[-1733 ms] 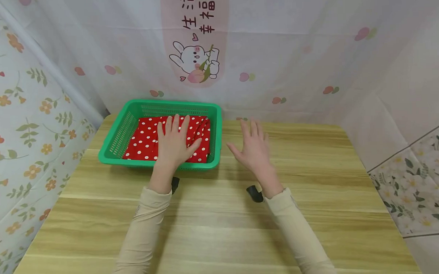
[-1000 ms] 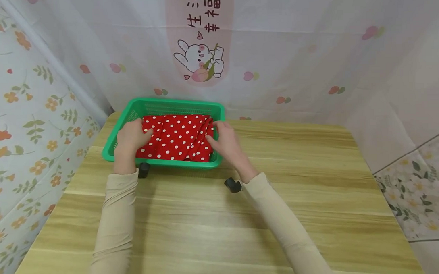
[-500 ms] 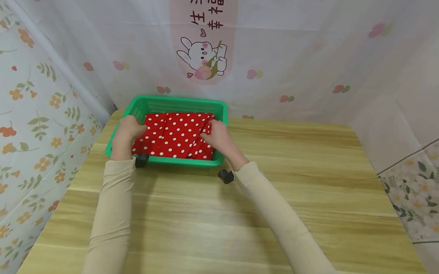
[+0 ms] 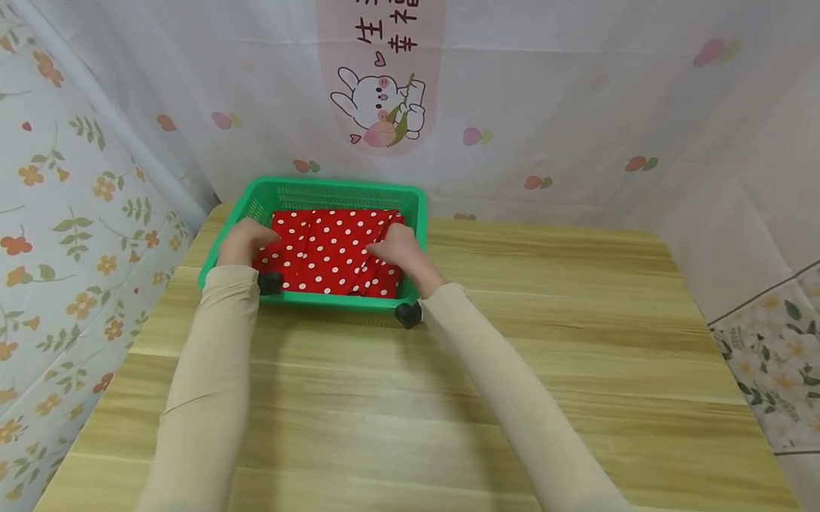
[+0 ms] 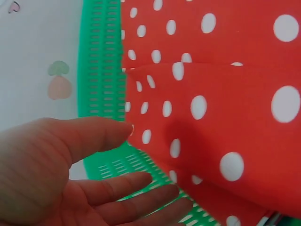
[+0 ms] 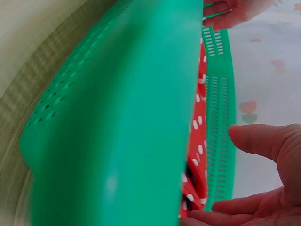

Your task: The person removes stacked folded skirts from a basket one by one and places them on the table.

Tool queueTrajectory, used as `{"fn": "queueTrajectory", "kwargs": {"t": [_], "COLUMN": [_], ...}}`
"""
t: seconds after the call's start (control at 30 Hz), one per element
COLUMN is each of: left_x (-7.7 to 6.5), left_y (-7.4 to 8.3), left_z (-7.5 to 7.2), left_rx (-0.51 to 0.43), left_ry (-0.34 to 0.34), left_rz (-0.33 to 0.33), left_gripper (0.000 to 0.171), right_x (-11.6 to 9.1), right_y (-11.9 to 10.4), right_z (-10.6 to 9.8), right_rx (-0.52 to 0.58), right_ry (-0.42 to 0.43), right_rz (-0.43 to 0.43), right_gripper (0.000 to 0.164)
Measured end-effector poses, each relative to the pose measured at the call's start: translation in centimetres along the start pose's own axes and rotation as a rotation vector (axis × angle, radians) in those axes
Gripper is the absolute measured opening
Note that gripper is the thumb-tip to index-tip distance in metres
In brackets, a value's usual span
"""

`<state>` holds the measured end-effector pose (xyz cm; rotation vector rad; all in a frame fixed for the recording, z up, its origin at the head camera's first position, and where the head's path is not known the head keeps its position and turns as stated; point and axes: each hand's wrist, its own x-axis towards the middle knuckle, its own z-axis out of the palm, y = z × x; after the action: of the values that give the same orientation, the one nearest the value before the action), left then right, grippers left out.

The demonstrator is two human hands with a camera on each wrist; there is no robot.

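A folded red cloth with white polka dots (image 4: 335, 251) lies inside a green plastic basket (image 4: 344, 299). My left hand (image 4: 245, 243) is inside the basket at the cloth's left end. In the left wrist view, its thumb and fairly straight fingers (image 5: 127, 200) are spread apart beside the cloth's edge, with nothing pinched between them. At the cloth's right end is my right hand (image 4: 401, 250), its thumb held away from the fingers in the right wrist view. Its fingertips (image 6: 202, 219) reach down by the cloth; whether they touch it is hard to tell.
The basket stands at the back left of a wooden table (image 4: 388, 407), close to a white printed curtain (image 4: 513, 94). A floral curtain (image 4: 63, 223) hangs along the left side. Dark wrist-worn pieces (image 4: 408, 315) hang near the basket's front rim.
Both hands have moved into the basket: the left went from above the cloth to its left end, the right came in from the table on the right. The cloth has barely moved.
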<state>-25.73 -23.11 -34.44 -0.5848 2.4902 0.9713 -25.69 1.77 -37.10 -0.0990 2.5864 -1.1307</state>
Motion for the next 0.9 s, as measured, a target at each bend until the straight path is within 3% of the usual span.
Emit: {"fn": "queueTrajectory", "kwargs": {"t": [0.3,0.53,0.7,0.8,0.9], "left_x": [0.9,1.7,2.6,4.3,7.0], "left_y": [-0.5,-1.3,-1.7,-2.5,-3.6], "left_z": [0.3,0.0,0.0,-0.2,-0.6], "left_rx": [0.013,-0.1,-0.145,-0.179,-0.196], "left_ry": [-0.09,-0.234,-0.238,-0.26,-0.331], "left_rz": [-0.091,-0.156,-0.15,-0.153,-0.151], "left_gripper": [0.058,0.063,0.061,0.061,0.064], "right_x": [1.4,2.5,2.5,2.4,2.4], "right_y": [-0.2,0.3,0.4,0.3,0.3], "right_z": [0.4,0.5,0.0,-0.1,0.0], "right_rx": [0.112,0.279,0.403,0.447,0.492], "right_ry": [-0.036,-0.082,-0.153,-0.153,-0.13], "right_rz": [0.151,0.261,0.352,0.371,0.369], "right_gripper": [0.039,0.04,0.055,0.055,0.052]}}
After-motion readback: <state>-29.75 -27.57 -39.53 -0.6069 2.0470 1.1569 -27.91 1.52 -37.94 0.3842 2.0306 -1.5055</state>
